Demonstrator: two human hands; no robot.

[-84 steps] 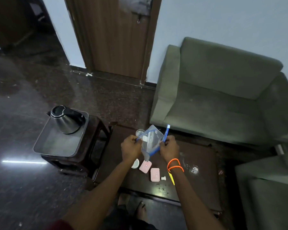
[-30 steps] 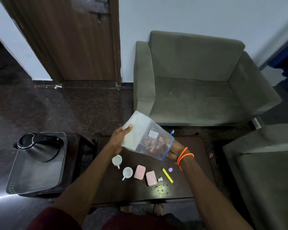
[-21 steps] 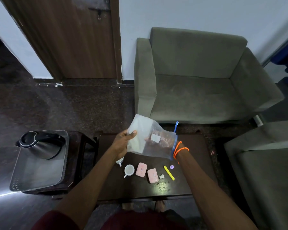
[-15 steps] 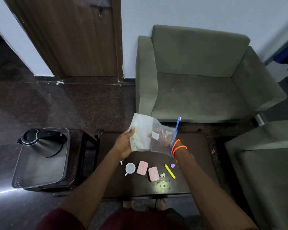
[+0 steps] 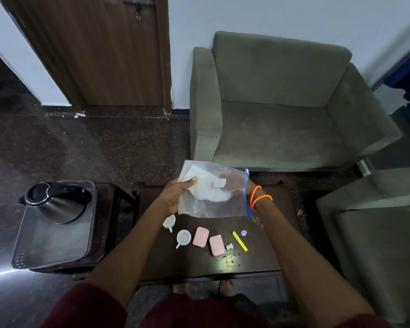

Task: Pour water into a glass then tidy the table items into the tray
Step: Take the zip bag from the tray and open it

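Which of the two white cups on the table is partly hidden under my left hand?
The far-left white cup, partly tucked under the left hand; the other white cup sits fully exposed beside the pink cases.

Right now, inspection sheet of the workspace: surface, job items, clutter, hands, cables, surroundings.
Surface: dark coffee table, crumbs near front edge.
Job's things: tray on side stool, kettle on it; two white cups, two pink cases, yellow stick, purple cap on table.
Clutter: zip bag held above table.
Hands: left hand grips bag; right hand inside it.
Cables: nothing seen.
Surroundings: green sofa, wooden door.
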